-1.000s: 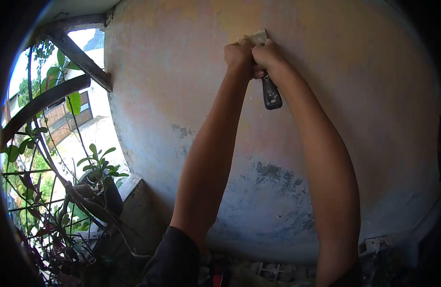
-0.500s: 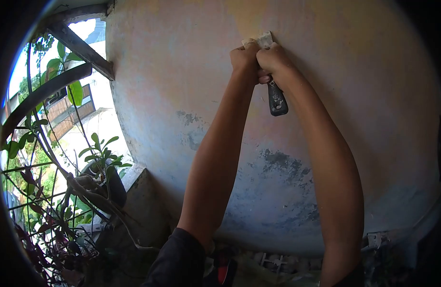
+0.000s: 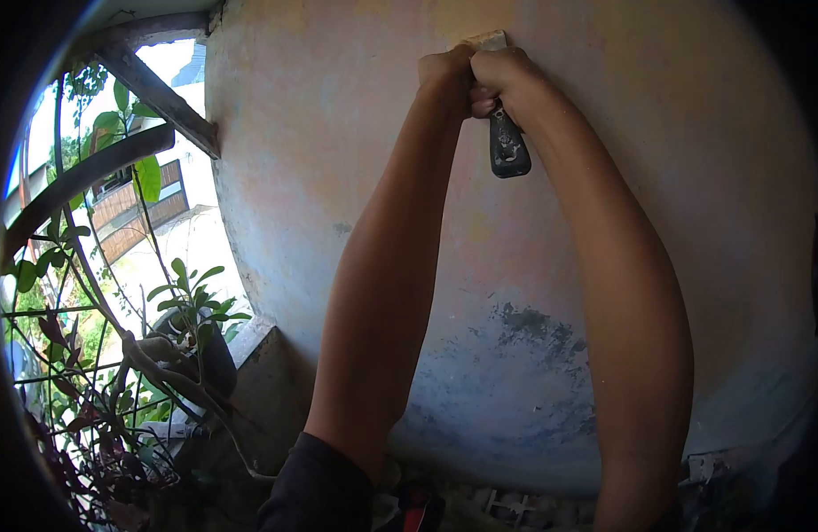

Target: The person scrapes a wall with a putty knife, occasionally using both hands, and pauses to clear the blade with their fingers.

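Observation:
A paint scraper with a dark, paint-spotted handle points downward against the wall. Its pale blade shows just above my knuckles, at the wall surface. My right hand is closed around the upper handle. Pressed close beside it, my left hand is closed too, by the blade's left side; its fingertips are mostly hidden. Both arms reach up and forward. The wall has faded pink, yellow and blue paint, with a dark flaked patch lower down.
Potted plants and a twisting branch stand at left beside a metal grille and a ledge. A beam slants at upper left. Cluttered objects, one a pale grid piece, lie along the wall's foot.
Both hands and the scraper have moved higher in view, up the wall. The view has shifted slightly, with the wall patches now lower. Both hands remain closed.

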Demonstrator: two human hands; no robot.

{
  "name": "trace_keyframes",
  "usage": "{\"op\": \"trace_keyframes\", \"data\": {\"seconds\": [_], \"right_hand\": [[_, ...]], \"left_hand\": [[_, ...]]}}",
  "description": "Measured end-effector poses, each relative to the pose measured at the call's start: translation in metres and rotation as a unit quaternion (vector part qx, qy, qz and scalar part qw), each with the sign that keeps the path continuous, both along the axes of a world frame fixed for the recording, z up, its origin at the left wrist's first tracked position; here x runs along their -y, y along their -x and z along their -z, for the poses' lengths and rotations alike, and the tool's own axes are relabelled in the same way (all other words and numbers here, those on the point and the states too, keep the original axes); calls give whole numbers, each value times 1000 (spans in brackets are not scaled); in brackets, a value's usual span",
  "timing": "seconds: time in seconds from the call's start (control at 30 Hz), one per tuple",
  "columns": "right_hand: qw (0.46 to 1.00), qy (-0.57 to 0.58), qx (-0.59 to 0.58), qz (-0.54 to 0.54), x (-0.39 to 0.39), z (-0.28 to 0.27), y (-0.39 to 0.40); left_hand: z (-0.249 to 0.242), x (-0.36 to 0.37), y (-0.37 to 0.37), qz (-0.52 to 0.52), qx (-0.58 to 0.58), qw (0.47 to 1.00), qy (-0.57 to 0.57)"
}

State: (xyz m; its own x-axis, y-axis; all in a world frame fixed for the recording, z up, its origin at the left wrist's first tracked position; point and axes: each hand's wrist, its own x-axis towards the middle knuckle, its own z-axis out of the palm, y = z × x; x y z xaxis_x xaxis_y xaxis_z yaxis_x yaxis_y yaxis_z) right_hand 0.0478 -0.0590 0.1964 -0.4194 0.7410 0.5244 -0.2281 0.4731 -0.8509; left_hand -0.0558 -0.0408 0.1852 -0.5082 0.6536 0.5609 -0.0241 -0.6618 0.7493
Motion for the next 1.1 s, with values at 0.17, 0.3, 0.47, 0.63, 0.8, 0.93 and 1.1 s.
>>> {"op": "trace_keyframes", "data": {"seconds": [0.17,0.3,0.47,0.63,0.8,0.93,1.1], "right_hand": [[996,-77,22,31,-20,-21,19],[971,-133,154,128,-32,-23,25],[994,-74,34,74,-11,46,-10],[998,-20,42,53,-7,45,-10],[998,27,45,26,13,38,-19],[999,34,33,14,14,38,-17],[998,-34,23,42,12,43,-22]], "left_hand": [[-32,-1,0,-140,19,982,127],[-18,-2,3,-141,-79,986,52],[43,11,-38,-138,23,986,89],[38,18,-41,-111,68,983,130],[38,15,-36,-96,64,988,102],[38,16,-30,-37,53,996,67],[38,-12,-20,-159,10,985,68]]}}
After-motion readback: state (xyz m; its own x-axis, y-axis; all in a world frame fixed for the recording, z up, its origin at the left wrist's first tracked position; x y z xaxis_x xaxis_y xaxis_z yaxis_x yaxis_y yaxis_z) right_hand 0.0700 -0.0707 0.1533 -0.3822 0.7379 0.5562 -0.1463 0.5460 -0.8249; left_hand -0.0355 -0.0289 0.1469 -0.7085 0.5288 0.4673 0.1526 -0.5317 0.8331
